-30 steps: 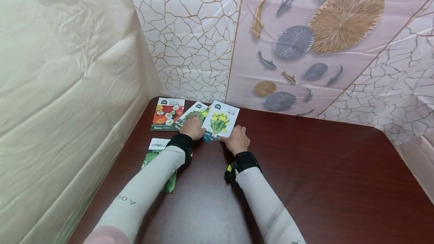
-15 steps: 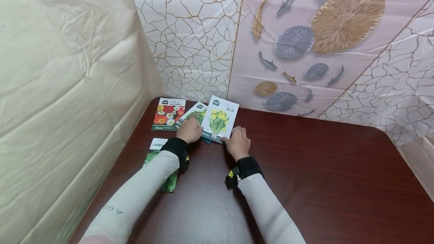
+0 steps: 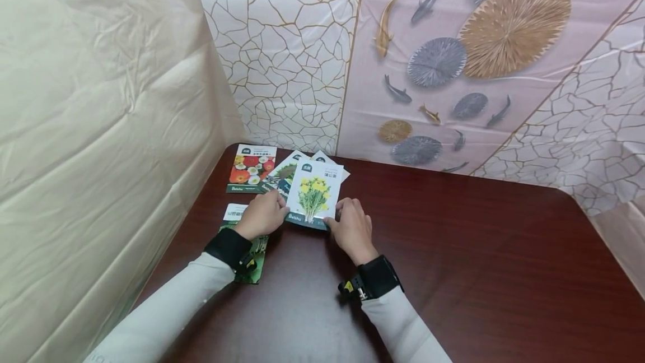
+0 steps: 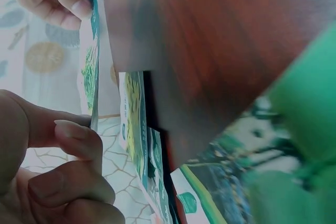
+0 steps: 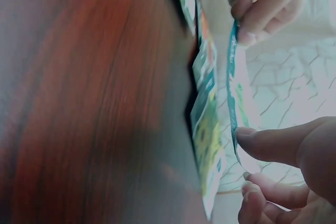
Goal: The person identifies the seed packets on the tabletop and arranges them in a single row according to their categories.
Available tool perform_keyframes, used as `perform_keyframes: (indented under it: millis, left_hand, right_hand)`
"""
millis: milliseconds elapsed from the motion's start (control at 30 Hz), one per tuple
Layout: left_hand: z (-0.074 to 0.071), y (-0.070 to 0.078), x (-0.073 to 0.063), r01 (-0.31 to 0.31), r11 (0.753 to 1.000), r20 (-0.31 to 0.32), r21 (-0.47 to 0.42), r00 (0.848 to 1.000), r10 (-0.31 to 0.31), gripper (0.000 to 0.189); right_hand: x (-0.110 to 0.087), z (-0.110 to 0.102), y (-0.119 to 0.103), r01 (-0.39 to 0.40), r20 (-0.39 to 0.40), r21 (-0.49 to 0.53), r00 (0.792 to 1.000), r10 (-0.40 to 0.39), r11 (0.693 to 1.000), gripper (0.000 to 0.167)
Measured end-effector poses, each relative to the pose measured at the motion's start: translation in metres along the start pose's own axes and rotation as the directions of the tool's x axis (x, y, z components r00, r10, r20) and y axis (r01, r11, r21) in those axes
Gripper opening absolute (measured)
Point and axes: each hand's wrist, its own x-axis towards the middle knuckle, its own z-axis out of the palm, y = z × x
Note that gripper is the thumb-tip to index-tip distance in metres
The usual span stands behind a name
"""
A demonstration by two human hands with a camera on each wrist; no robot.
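Both hands hold a white seed packet (image 3: 313,192) printed with yellow flowers, raised a little off the table. My left hand (image 3: 263,214) pinches its lower left edge between thumb and forefinger. At the lower right corner, my right hand (image 3: 353,229) grips it, thumb on the printed face and fingertips behind, as the right wrist view shows. Beneath and behind it lie overlapping packets, one with green leaves (image 3: 283,171) and one mostly hidden, its white corner (image 3: 322,157) showing. A red and white flower packet (image 3: 252,168) lies at the far left.
A green leafy packet (image 3: 254,268) lies nearer on the left, partly covered by my left hand and wrist strap. The dark wooden table (image 3: 478,251) extends right. Patterned cloth (image 3: 292,71) hangs along the back edge, cream cloth (image 3: 111,128) along the left.
The yellow-flower packet has come off the pile and moved toward me, uncovering part of a packet behind it. My left hand has moved back from the pile and now pinches its left edge.
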Motion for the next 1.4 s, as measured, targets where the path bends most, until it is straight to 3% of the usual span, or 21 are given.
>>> perform_keyframes:
  millis: [267, 500, 667, 967, 1400]
  left_hand:
    - [0.001, -0.016, -0.040, -0.077, 0.995, -0.003, -0.059, 0.997, 0.077, 0.014]
    - [0.000, -0.026, -0.071, -0.060, 0.997, -0.003, -0.044, 0.998, 0.060, 0.015]
    - [0.000, -0.031, -0.086, -0.047, 0.998, 0.002, -0.028, 0.999, 0.047, 0.014]
    - [0.001, -0.043, -0.101, -0.017, 0.999, 0.026, -0.042, 0.999, 0.018, 0.015]
    - [0.007, -0.050, -0.106, 0.026, 1.000, 0.081, -0.006, 0.996, -0.025, 0.018]
  right_hand:
    - [-0.035, -0.004, -0.004, 0.088, 0.019, -0.020, 0.996, -0.088, 0.996, 0.036]
    - [-0.062, 0.001, -0.007, 0.179, 0.030, -0.031, 0.983, -0.179, 0.983, 0.031]
    - [-0.072, 0.006, -0.008, 0.192, 0.053, -0.054, 0.981, -0.189, 0.980, 0.028]
    - [-0.081, 0.015, -0.008, 0.214, 0.103, -0.064, 0.973, -0.207, 0.975, 0.026]
    - [-0.084, 0.021, -0.009, 0.179, 0.177, -0.063, 0.970, -0.166, 0.982, 0.026]
